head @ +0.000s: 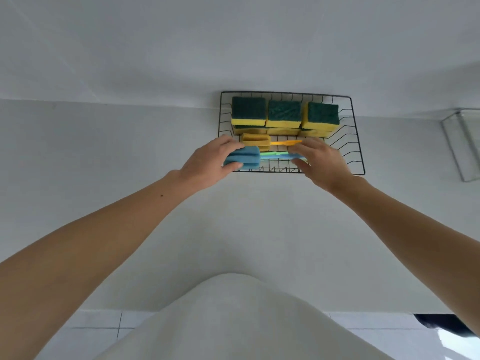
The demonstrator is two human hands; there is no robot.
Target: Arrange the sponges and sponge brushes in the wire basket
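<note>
A black wire basket point(355, 141) stands on the white counter against the wall. Along its back lie yellow sponges with green scouring tops point(284, 114), stacked in three piles. In front of them rests a yellow sponge brush point(255, 142) with an orange handle. My left hand point(207, 165) grips the blue foam head of a blue sponge brush point(246, 159) at the basket's front left edge. My right hand point(322, 162) holds that brush's blue handle end. A green handle point(272, 153) shows just behind the blue one; its head is hidden.
A clear glass or acrylic container point(465, 144) stands at the right by the wall. The white counter point(233, 229) stretches toward me. White floor tiles point(98, 328) show below its front edge, and my light garment fills the bottom middle.
</note>
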